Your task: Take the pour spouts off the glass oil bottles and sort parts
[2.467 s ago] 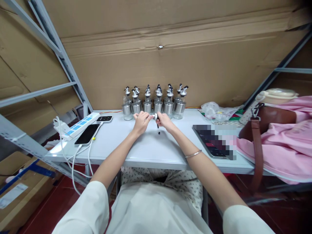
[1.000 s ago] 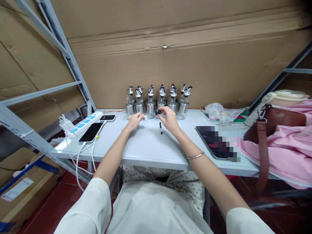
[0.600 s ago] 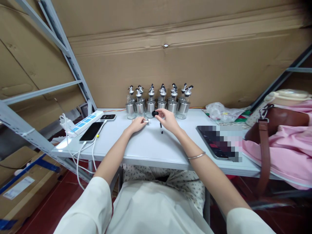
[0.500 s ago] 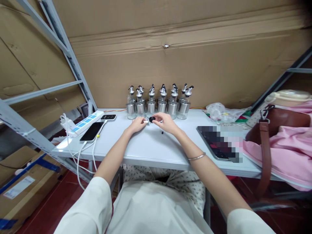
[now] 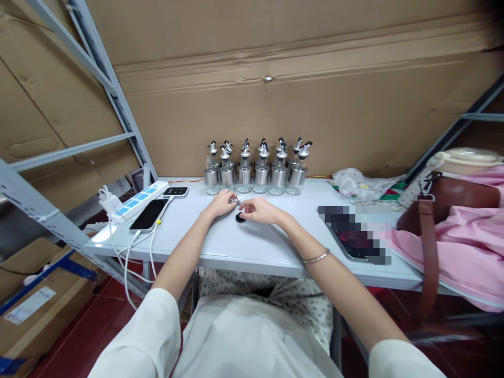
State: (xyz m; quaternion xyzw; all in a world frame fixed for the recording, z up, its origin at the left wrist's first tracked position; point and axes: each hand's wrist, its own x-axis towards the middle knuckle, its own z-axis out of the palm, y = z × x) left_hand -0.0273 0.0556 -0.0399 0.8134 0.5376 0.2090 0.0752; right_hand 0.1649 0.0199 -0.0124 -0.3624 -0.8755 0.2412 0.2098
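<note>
My left hand (image 5: 221, 203) rests near the middle of the table, its fingers closed on a small silvery spout-like piece (image 5: 235, 200), mostly hidden by the fingertips. To its right, my right hand (image 5: 260, 210) is curled, with thumb and finger at the edge of a black round cap-like part (image 5: 240, 217) low over the tabletop. Whether that part touches the table I cannot tell. Just beyond both hands stand glass bottles (image 5: 261, 177) with brushed-metal sleeves in rows, most topped by silver and black pour spouts (image 5: 282, 149).
On the left lie a white power strip (image 5: 139, 199), a phone (image 5: 148, 214) with white cables, and a small black-faced device (image 5: 175, 192). To the right are another phone (image 5: 346, 231), a clear plastic bag (image 5: 356, 184), a brown leather bag (image 5: 460, 202) and pink cloth (image 5: 468, 236). Cardboard (image 5: 268, 115) backs the table.
My right hand has come towards me and slightly left, bringing the black round part away from the silvery piece. My left hand has stayed nearly in place.
</note>
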